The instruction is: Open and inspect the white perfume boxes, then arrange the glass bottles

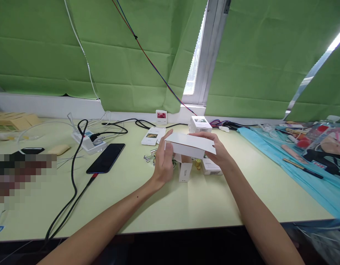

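Note:
Both my hands hold a white cardboard box (186,147) above the table. My left hand (163,158) is closed on its left end, thumb along the near side. My right hand (215,149) grips the right end, beside a loose flap; some of its fingers are hidden behind the box. Below stands a second small white box (184,171), its top partly covered by the held one. Shiny metal pieces (150,156) lie left of my left hand, and small gold-coloured pieces (198,164) lie under my right. Another white box (212,167) rests beneath my right wrist.
Farther back are a white box (200,124), a flat white carton (152,135) and a small picture card (161,117). A phone (106,158) with a cable and a power strip (88,141) lie left. On the right, a blue sheet (286,176) carries a pen (302,168) and a bottle (326,127).

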`<state>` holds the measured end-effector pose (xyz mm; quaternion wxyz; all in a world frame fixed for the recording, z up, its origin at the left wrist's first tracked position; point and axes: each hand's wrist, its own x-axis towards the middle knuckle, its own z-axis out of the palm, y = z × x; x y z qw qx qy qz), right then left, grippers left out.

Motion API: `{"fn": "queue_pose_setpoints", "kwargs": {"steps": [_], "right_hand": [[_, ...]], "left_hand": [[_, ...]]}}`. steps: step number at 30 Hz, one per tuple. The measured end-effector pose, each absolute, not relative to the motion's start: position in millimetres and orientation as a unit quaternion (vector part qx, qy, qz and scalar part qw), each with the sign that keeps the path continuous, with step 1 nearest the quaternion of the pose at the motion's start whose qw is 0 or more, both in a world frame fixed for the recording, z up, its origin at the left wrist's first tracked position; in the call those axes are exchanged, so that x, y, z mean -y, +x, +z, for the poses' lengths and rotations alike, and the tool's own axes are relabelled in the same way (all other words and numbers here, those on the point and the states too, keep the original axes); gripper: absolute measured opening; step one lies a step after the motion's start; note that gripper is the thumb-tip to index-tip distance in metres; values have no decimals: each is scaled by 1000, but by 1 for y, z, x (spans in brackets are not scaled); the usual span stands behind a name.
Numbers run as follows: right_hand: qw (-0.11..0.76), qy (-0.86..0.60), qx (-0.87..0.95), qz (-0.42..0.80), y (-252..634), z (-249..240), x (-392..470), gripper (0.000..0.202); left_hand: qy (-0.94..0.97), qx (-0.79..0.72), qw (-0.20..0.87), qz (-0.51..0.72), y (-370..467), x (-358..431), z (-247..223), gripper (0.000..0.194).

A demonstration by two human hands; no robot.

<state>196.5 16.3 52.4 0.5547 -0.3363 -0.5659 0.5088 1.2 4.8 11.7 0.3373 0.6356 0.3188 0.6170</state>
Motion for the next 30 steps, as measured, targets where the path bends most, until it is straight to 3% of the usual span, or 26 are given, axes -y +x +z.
{"fn": "queue_pose_setpoints", "kwargs": {"steps": [16, 30], "right_hand": [[555, -333, 560, 517, 196, 53, -17, 27], [554, -340, 560, 514, 196, 53, -17, 26]], "left_hand": [[668, -316, 243, 628, 0, -4, 16, 43], [675, -318, 228, 625, -1, -3, 17, 39]]}}
